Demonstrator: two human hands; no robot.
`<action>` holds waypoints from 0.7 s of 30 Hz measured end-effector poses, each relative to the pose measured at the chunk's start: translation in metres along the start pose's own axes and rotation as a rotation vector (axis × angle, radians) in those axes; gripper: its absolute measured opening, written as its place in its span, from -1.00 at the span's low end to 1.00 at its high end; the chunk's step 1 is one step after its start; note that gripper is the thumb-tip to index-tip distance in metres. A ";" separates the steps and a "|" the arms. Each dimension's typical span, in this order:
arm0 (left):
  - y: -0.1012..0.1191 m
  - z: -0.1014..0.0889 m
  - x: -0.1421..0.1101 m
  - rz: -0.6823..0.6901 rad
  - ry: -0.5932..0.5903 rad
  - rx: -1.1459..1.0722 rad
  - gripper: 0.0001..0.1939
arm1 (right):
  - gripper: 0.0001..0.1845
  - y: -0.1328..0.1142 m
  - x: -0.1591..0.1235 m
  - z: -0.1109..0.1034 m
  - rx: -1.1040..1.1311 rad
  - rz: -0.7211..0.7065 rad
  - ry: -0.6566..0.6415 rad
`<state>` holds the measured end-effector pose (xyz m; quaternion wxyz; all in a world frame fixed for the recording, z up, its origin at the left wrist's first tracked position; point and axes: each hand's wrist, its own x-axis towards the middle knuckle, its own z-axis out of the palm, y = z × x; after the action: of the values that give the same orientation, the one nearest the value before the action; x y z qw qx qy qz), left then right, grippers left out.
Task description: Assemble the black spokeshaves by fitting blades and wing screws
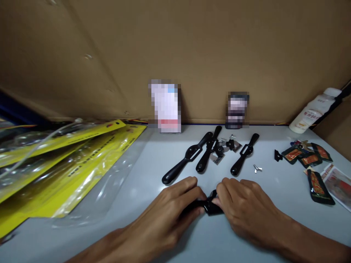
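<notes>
1. Got a black two-handled tool (210,207) low on the grey table (145,164), nearer than three similar tools (186,157) lying just behind
2. Pinching one handle between thumb and curled fingers of the left hand (175,210), pretty snug
3. Bunched up over the tool's middle and far end with the right hand (244,208), thumb tucked inward, can't tell if also pinching some tiny part under there
4. Would guess at the fitting or tightening step on the mid-section, going by loose wing screws (257,168), flat metal blades (217,158) and a small black plate (278,156) lying around
5. Probably calls next for bracing the handle steady on the left and working the middle with right thumb and fingertips, without letting the frame twist
</notes>
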<state>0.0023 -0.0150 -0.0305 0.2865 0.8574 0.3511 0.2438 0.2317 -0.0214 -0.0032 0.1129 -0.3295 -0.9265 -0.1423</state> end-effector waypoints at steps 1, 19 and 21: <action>-0.001 0.000 0.000 0.003 0.006 0.006 -0.85 | -0.84 -0.001 0.000 0.000 0.000 0.004 -0.003; 0.008 -0.008 0.005 0.186 0.095 0.237 -0.79 | -0.86 0.004 -0.001 0.022 0.639 0.235 0.129; 0.006 -0.008 0.004 0.197 0.106 0.251 -0.80 | -0.85 0.004 -0.001 0.022 0.656 0.237 0.146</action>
<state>0.0029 -0.0134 -0.0201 0.1329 0.9027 0.3079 0.2696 0.2319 -0.0117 -0.0232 0.2942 -0.3698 -0.8678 0.1539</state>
